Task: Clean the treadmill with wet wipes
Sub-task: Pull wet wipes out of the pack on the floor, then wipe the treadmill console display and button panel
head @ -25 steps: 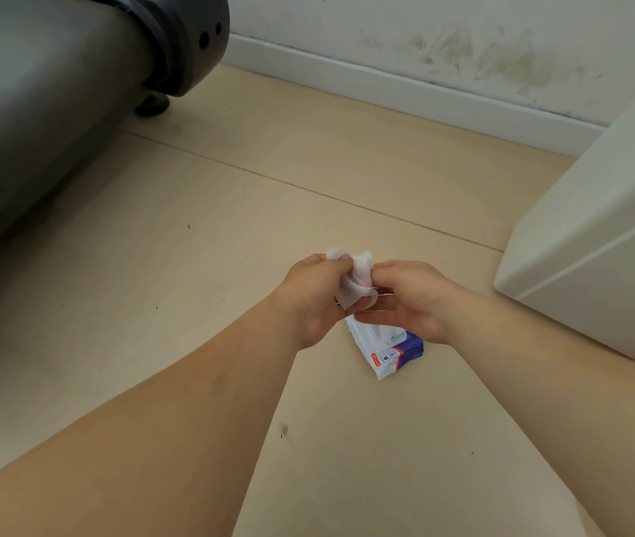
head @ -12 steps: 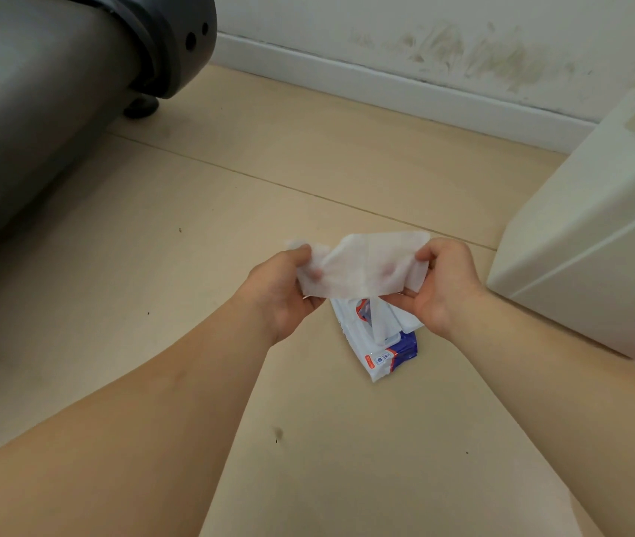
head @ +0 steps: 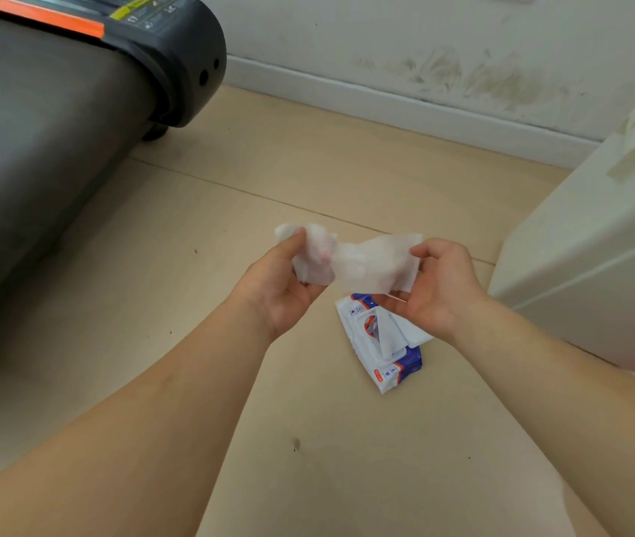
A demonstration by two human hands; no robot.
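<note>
Grip: left hand (head: 281,290), right hand (head: 441,294) each pinch wet wipe (head: 364,265); wipes pack (head: 387,356) lid (head: 414,337) open, contents unclear.

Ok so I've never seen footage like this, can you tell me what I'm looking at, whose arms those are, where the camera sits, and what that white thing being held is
There is no machine here. These are a person's two bare arms, filmed by a wide-angle camera worn on their head that looks forward and down. That is why the arms reach in from the bottom edge.

The left hand and the right hand each pinch one end of a wet wipe, holding it spread between them above the floor. Below the hands a pack of wipes lies on the floor, and its flap lid seems open.

The dark object at upper left is the end of the treadmill, which the wipe is meant to clean. At right stands a white box; I cannot tell what it is. Behind is a stained wall.
</note>
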